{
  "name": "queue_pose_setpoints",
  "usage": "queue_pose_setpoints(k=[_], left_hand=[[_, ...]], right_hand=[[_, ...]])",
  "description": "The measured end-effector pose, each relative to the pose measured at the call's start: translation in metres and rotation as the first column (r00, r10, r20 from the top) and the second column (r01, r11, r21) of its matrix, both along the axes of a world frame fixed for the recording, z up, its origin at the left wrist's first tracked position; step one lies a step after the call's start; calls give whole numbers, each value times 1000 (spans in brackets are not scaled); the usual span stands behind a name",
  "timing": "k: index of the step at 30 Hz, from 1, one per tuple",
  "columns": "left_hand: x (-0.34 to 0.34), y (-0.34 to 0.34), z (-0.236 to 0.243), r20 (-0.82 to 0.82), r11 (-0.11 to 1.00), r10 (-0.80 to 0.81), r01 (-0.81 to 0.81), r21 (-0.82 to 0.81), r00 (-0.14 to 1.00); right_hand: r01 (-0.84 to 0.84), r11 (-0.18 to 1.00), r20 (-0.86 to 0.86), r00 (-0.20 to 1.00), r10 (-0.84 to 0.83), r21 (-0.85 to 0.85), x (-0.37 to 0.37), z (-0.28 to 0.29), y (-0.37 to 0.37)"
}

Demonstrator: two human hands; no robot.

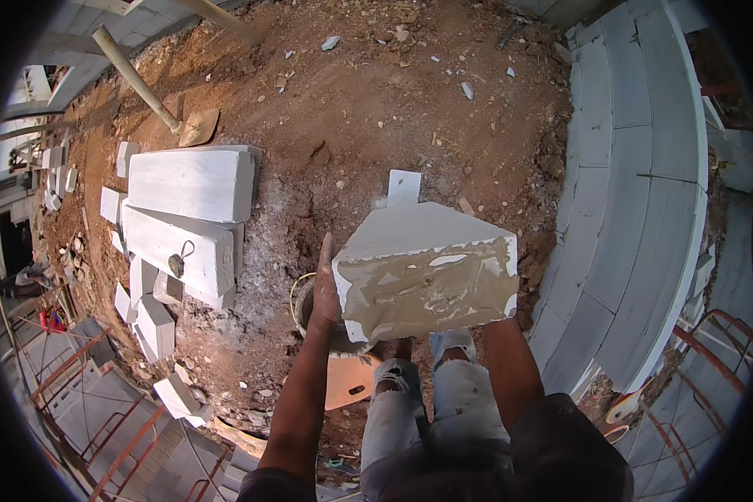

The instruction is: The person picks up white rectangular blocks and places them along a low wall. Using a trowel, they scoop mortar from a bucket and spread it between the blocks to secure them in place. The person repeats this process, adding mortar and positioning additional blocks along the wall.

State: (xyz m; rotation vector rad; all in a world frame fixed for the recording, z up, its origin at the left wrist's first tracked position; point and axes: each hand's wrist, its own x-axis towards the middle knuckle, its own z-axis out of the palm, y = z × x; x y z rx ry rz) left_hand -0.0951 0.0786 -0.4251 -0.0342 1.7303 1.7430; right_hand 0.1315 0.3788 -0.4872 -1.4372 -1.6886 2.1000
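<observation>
A white block [427,230], its near face smeared with wet tan mortar [427,289], is held up in front of my legs. My left hand [326,284] presses along the block's left end, fingers closed together against it. My right forearm [514,364] reaches the block's lower right corner; that hand supports it, its fingers hidden behind the block. Beneath and left of the block, partly covered, is a bucket [305,305] with a thin handle. An orange board [351,389] with a slot lies by my legs.
Stacked white blocks [188,176] lie to the left, with a small corded object [176,263] on one. A shovel [197,127] rests on the dirt [376,92] beyond. A block wall [627,209] runs along the right. Red metal frames [117,452] stand at lower left and right.
</observation>
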Motion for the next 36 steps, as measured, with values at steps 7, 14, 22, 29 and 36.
queue_pose_setpoints(k=[7, 14, 22, 29, 36], left_hand=[[58, -53, -82, 129, 933, 155, -102, -346, 979], [39, -71, -42, 69, 943, 101, -74, -324, 992], [-3, -82, 183, -106, 935, -215, 173, -310, 971], [82, -30, 285, -124, 846, -513, 475, -243, 849], [234, -49, 285, 114, 729, -664, 674, -120, 739]], right_hand=[[-30, 999, -580, 814, 40, 27, -64, 29, -17], [2, 987, -339, 939, 53, 160, -65, 115, -58], [94, 910, -474, 872, 120, 403, 39, 478, -121], [-90, 421, -86, 920, 382, 902, 154, 500, -234], [-53, 398, -86, 942, 324, 916, 281, 547, -286]])
